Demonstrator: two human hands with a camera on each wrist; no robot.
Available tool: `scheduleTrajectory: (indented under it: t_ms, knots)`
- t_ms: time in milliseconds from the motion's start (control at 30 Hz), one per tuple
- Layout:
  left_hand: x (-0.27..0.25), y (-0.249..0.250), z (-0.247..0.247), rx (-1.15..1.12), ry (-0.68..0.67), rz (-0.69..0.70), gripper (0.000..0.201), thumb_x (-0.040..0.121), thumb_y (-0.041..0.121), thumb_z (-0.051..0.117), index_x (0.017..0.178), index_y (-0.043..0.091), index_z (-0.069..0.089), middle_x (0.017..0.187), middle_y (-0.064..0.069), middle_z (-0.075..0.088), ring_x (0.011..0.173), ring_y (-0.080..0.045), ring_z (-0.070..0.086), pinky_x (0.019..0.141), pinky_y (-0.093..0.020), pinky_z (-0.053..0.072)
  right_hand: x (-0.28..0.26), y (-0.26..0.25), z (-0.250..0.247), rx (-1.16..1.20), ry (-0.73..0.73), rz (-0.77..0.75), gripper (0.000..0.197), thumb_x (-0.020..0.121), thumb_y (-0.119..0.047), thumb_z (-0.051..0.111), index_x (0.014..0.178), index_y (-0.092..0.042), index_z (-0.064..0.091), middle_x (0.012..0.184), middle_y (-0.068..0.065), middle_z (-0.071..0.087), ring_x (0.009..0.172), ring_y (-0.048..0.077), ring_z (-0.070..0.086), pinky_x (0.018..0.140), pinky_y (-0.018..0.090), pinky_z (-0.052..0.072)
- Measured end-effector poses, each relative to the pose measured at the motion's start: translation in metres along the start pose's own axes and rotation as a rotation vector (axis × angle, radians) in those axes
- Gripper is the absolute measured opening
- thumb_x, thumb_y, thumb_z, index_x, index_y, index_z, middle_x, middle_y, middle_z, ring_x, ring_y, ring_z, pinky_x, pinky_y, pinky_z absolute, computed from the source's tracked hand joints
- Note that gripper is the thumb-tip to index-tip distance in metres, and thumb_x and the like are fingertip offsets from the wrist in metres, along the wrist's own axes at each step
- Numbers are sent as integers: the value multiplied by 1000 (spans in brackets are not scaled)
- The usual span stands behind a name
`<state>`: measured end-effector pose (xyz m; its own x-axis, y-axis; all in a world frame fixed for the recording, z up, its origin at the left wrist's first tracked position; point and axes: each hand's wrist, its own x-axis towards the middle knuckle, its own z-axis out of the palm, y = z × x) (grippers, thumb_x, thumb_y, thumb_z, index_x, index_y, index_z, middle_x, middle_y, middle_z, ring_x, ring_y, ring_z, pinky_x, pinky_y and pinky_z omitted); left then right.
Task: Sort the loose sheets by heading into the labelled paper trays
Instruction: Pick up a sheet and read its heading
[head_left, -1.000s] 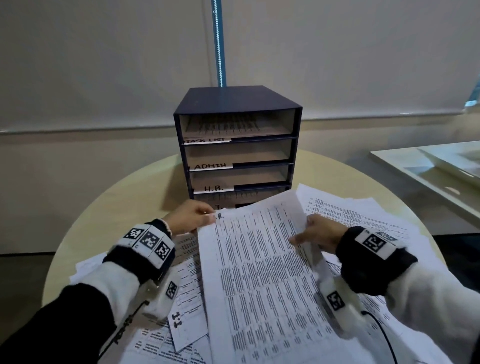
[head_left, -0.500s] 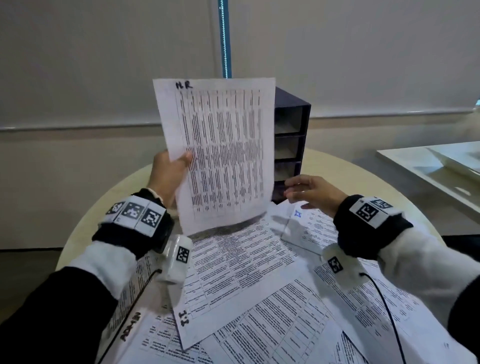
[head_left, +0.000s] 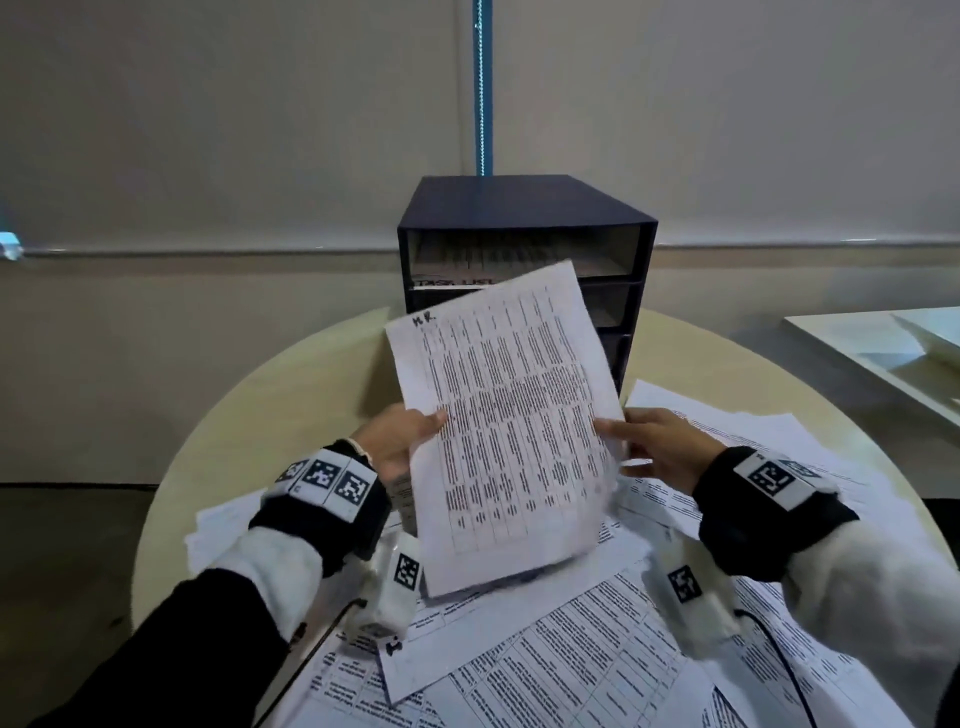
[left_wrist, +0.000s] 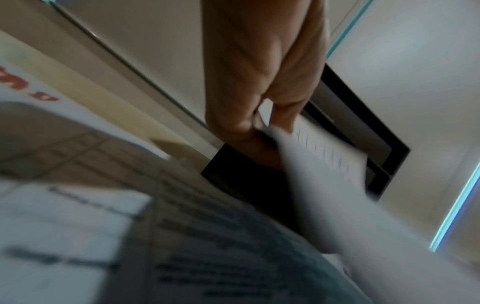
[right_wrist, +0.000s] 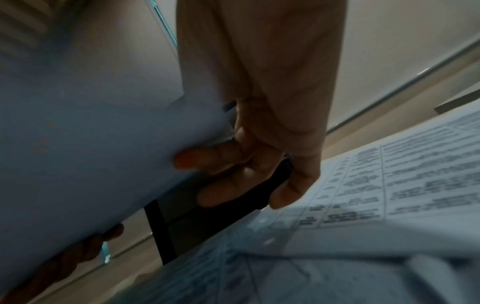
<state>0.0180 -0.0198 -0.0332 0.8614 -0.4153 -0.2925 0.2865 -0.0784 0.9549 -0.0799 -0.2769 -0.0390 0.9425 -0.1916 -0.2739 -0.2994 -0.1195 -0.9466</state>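
A printed sheet headed "H.R." (head_left: 509, 426) is held up over the table, tilted back toward the dark blue stack of paper trays (head_left: 524, 208). My left hand (head_left: 410, 441) pinches its left edge, thumb on the printed face; the left wrist view shows that pinch (left_wrist: 257, 123) on the blurred sheet (left_wrist: 324, 164). My right hand (head_left: 649, 447) holds the right edge, with fingers (right_wrist: 207, 158) pressed on the sheet's back (right_wrist: 91, 133). The sheet hides the lower trays; a "TASK LIST" label (head_left: 452, 282) shows on the top one.
Several loose printed sheets (head_left: 571, 649) lie overlapping on the round beige table (head_left: 291, 395) under and around my hands. A white desk with trays (head_left: 883, 353) stands at the right. A wall runs close behind the tray stack.
The H.R. sheet came off the pile, rose upright in my left hand alone, then dropped lower and tilted toward the trays. My right hand has taken hold of its right edge.
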Motion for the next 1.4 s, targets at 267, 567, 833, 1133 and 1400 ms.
scheduleTrajectory:
  t_ms: [267,567,833,1133,1400]
  knots:
    - [-3,-23,0,128,-127,-158,42,93,-8,39,134,-8,39,136,-23,46,116,-36,51,108,-50,33,-13,10,-4,-140,-176,235,11,88,0,54,81,3,62,74,12,72,64,22,69,66,32,59]
    - [-1,-27,5,216,-23,-186,37,91,-4,49,127,-12,45,133,-27,50,121,-37,52,87,-36,51,-20,12,-8,-278,-188,277,13,86,-1,58,98,4,57,80,13,67,61,20,67,52,28,56]
    - [4,-20,6,-10,-162,-292,32,96,-1,39,126,-4,48,126,-18,56,109,-31,54,106,-43,36,-25,9,-21,-102,-216,258,11,88,3,53,95,4,60,80,14,72,66,24,70,60,35,59]
    - [41,4,20,68,152,-129,37,95,4,43,130,-11,42,133,-29,49,121,-39,51,100,-42,41,-22,7,-20,4,-337,249,25,80,0,63,104,4,57,83,20,67,44,17,59,38,19,48]
    - [54,10,21,-88,78,-145,33,98,14,43,124,-6,50,129,-17,56,122,-31,52,107,-42,38,18,-2,-16,337,-59,205,22,91,9,43,113,14,46,62,15,65,36,11,57,35,15,48]
